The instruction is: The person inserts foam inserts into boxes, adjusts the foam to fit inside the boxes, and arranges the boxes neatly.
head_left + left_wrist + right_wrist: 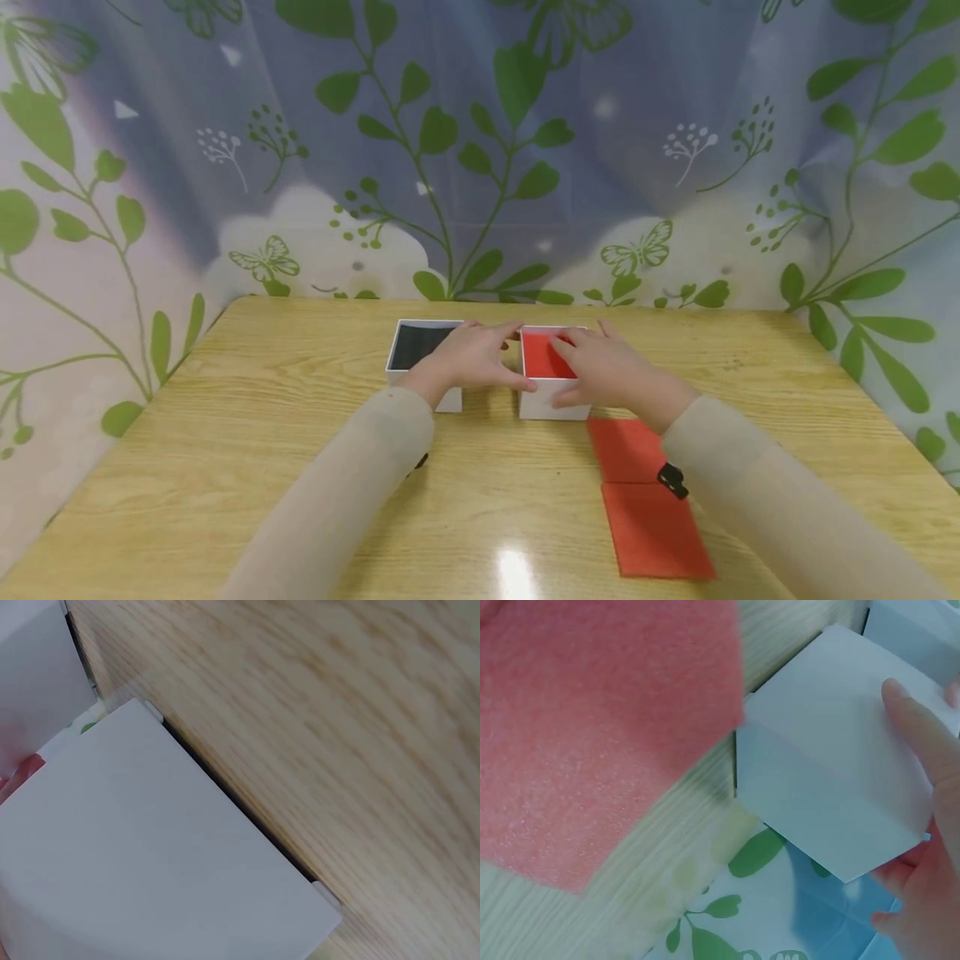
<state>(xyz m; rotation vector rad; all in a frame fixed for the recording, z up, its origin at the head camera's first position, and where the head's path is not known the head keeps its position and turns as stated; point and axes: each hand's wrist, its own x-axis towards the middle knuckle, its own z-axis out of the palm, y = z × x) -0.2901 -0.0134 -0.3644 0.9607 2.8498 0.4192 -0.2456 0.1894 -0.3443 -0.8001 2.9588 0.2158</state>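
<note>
A white box (537, 400) with a red felt-like sheet (542, 357) inside stands at the table's middle, between the hands. My left hand (474, 354) is at its left side, thumb at the front left corner and fingers spread toward the back corner. My right hand (611, 371) reaches over the right side, with fingertips on the red sheet and the thumb (919, 727) against the outer front wall. Left of this box is a second white box (450, 400) with a dark sheet (416, 346) in it, partly hidden by my left hand and forearm.
Two red squares (656, 529) lie on the wooden table (300, 467) below my right forearm, one in front of the other. A patterned curtain (480, 167) hangs behind the table's back edge.
</note>
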